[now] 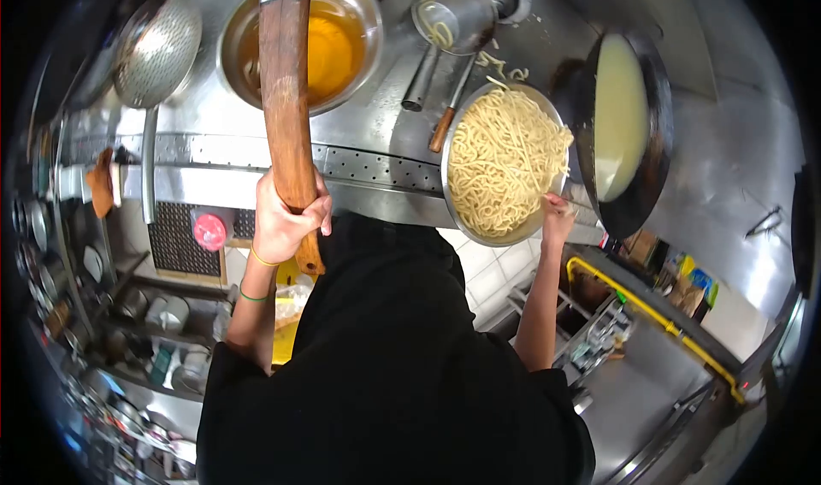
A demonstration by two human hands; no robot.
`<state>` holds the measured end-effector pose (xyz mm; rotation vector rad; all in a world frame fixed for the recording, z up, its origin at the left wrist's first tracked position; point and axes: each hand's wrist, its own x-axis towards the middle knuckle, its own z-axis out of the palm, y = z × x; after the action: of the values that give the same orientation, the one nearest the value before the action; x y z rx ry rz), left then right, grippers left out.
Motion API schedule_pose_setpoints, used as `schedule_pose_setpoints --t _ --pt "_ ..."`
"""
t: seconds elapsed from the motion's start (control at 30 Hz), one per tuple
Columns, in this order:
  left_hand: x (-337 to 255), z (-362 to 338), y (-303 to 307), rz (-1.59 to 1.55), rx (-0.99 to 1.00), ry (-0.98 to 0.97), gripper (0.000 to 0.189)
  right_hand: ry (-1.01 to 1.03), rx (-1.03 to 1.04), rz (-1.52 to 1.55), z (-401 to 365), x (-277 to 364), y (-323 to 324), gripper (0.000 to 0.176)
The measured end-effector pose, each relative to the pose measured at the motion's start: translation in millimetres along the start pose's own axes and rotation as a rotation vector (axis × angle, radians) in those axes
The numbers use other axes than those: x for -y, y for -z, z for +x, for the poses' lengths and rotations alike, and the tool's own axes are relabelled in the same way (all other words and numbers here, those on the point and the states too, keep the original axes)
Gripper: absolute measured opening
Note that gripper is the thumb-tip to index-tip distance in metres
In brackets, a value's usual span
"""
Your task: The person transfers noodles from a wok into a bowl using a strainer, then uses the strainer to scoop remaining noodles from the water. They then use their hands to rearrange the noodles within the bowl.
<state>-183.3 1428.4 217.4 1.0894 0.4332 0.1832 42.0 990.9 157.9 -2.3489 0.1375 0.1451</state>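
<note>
Left hand (286, 220): fingers clamped round a long wooden handle (286, 100) that reaches out over the worktop (376, 126).
Right hand (558, 218): fingers closed on the near rim of the metal bowl (445, 181).
Noodles (505, 160): heaped in that bowl, just beside the wok (654, 168).
Progress: the noodles look cooked and are not yet in the wok's pale liquid.
Far: oil bowl (376, 36).

On the counter (376, 126), the noodle bowl (446, 186) sat at the near edge, partly overhanging it, with the right hand (556, 218) on its near rim. The wok (654, 177) stood just right of it. A ladle (453, 13) lay behind the bowl. Left of that was the liquid bowl (373, 23), crossed by the wooden handle (286, 100) in the left hand (286, 220). The skimmer (158, 49) lay farthest left.
</note>
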Motion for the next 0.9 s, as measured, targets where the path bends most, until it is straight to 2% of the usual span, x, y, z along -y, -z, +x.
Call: schedule_pose_setpoints --t 0.07,0.1,0.2,0.3,0.33,0.37,0.4,0.43,0.47,0.53,0.67,0.73,0.8,0.87,0.9 --pt "-2.3 5.0 -6.9 0.027 0.045 0.043 0.013 0.01 0.036 -0.52 -20.4 11.0 15.3 0.028" --pt "-0.9 5.5 -8.9 0.023 0.056 0.066 0.014 0.135 0.01 -0.718 -29.7 14.5 21.5 0.032" --pt "1.1 7.3 -17.2 0.113 0.101 0.107 0.016 0.12 0.108 -0.529 -28.5 60.9 20.3 0.033" --pt "4.5 8.4 -24.4 0.139 0.167 0.137 0.017 0.362 0.065 -0.503 4.5 128.1 -35.1 0.026" --pt "3.5 8.2 -27.1 0.124 0.194 0.144 0.017 0.589 0.008 -0.475 27.1 127.3 -60.8 0.03" --pt "0.0 6.9 -30.7 0.152 0.205 0.174 0.017 0.608 0.05 -0.649 46.5 139.7 -84.0 0.035" --pt "1.1 4.2 -30.1 0.172 0.222 0.185 0.016 0.705 0.061 -0.619 66.5 142.3 -106.9 0.034" --pt "-2.0 1.0 -32.4 0.23 0.197 0.197 0.015 0.706 0.098 -0.695 86.2 143.3 -128.9 0.036" --pt "-3.9 -2.0 -37.0 0.283 0.183 0.208 0.015 0.696 0.182 -0.822 99.2 151.5 -141.1 0.021" --pt "-4.0 -10.5 -40.9 0.363 0.163 0.191 0.013 0.717 0.293 -0.96 112.0 160.6 -150.8 0.013" --pt "1.5 -27.1 -43.4 0.376 0.165 0.185 0.013 0.714 0.181 -0.857 104.8 150.8 -133.7 0.011" --pt "-1.9 -31.5 -52.9 0.431 0.16 0.174 0.013 0.783 0.161 -0.675 93.9 117.4 -117.4 0.01" --pt "5.5 -35.4 -52.4 0.473 0.15 0.167 0.013 0.729 0.25 -0.367 54.7 92.2 -74.6 0.012" --pt "6.9 -36.5 -60.5 0.441 0.149 0.181 0.012 0.719 -0.196 -0.236 27.1 43.8 -39.2 0.02" --pt "8.8 -37.4 -66.5 0.4 0.132 0.194 0.012 0.593 -0.41 -0.403 17.5 17.1 -17.3 0.026"
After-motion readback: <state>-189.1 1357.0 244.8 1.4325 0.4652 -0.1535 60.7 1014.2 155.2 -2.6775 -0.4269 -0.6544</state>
